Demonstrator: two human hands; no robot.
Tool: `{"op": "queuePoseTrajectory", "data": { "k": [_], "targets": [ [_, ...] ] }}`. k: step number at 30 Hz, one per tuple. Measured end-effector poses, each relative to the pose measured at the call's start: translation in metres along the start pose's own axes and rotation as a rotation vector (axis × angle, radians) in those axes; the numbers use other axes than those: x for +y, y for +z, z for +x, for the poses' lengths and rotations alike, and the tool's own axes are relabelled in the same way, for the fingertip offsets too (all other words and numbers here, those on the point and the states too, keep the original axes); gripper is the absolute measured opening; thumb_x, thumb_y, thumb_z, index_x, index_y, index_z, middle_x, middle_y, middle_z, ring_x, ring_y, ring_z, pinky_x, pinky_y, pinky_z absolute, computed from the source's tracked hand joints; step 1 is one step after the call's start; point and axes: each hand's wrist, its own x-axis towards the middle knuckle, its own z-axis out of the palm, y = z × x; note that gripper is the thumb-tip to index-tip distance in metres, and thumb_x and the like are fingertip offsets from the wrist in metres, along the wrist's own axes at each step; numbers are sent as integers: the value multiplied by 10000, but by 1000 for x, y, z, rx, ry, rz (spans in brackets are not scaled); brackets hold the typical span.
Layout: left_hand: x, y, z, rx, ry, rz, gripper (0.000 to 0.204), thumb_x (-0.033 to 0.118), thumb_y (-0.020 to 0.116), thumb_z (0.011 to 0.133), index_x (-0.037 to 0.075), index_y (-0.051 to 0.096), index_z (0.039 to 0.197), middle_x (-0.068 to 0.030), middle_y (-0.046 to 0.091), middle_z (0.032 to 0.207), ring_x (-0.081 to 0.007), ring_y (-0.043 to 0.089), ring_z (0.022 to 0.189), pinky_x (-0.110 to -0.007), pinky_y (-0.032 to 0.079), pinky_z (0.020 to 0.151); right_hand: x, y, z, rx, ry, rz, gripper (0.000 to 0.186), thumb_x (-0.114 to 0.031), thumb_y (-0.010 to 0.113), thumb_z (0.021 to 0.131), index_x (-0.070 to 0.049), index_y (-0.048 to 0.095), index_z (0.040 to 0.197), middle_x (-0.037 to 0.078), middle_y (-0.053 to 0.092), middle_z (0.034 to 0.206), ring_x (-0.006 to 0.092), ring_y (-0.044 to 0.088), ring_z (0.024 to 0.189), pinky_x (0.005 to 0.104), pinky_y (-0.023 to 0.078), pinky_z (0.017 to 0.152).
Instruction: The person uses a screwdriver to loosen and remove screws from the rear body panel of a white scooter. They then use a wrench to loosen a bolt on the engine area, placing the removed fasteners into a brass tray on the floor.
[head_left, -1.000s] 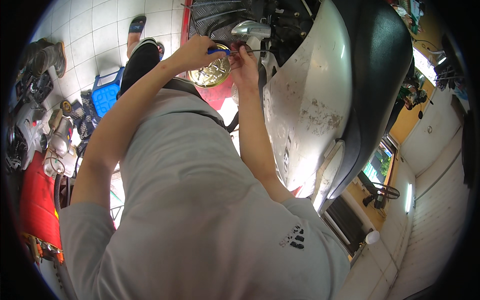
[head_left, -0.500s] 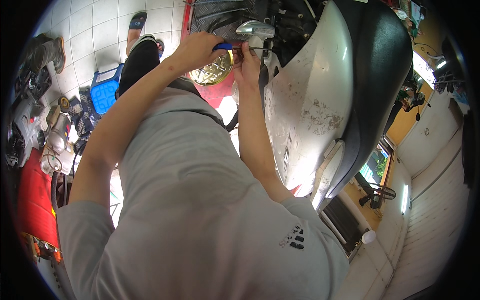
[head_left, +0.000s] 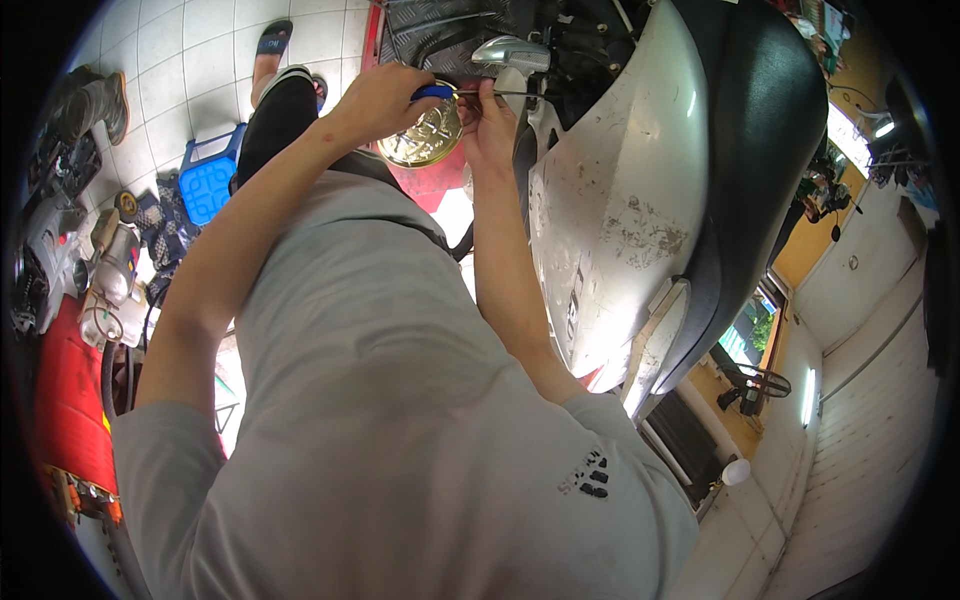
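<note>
A blue-handled screwdriver lies sideways between the left hand and the scooter.

On the far left, a blue stool [head_left: 208,193] stands on the white tile floor [head_left: 165,85]. Next comes the left hand [head_left: 395,98], with its grip wrapped around the handle of the screwdriver [head_left: 432,92]. Near both hands is a round gold tray [head_left: 415,163] with small shiny bits in it. The screwdriver's long way runs left to right, away from the left grip. The right hand [head_left: 490,140] has its thumb and fingers at the thin metal shaft [head_left: 527,96]; I cannot tell if they pinch it. This hand is nearer the silver scooter [head_left: 630,170]. The shaft points at the scooter's dark open part [head_left: 585,75]; whether its end touches is too small to tell.
</note>
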Motion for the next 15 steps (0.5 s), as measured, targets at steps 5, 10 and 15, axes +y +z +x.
{"op": "queuePoseTrajectory", "data": {
  "k": [5, 10, 15],
  "targets": [
    [-5, 4, -7, 76, 42, -54, 275, 291, 605, 842, 24, 646, 891, -178, 640, 766, -377, 612, 765, -457, 486, 692, -2, -1, -4, -43, 13, 48, 197, -170, 504, 966, 19, 559, 969, 129, 646, 838, 188, 634, 677, 252, 517, 554],
    [16, -9, 1, -187, -13, 30, 346, 232, 628, 842, -14, 614, 1085, -202, 653, 868, -372, 624, 811, -420, 496, 737, 2, 2, -20, -99, 37, 102, 211, -170, 468, 976, 17, 564, 976, 114, 627, 880, 183, 608, 751, 270, 516, 628],
    [47, -33, 18, -368, 78, 291, 249, 240, 616, 833, 11, 641, 929, -202, 628, 767, -372, 615, 750, -460, 484, 680, 6, 4, -25, -60, -16, 168, 196, -160, 452, 980, -6, 573, 979, 86, 640, 855, 163, 601, 671, 296, 502, 649]
  ]
}}
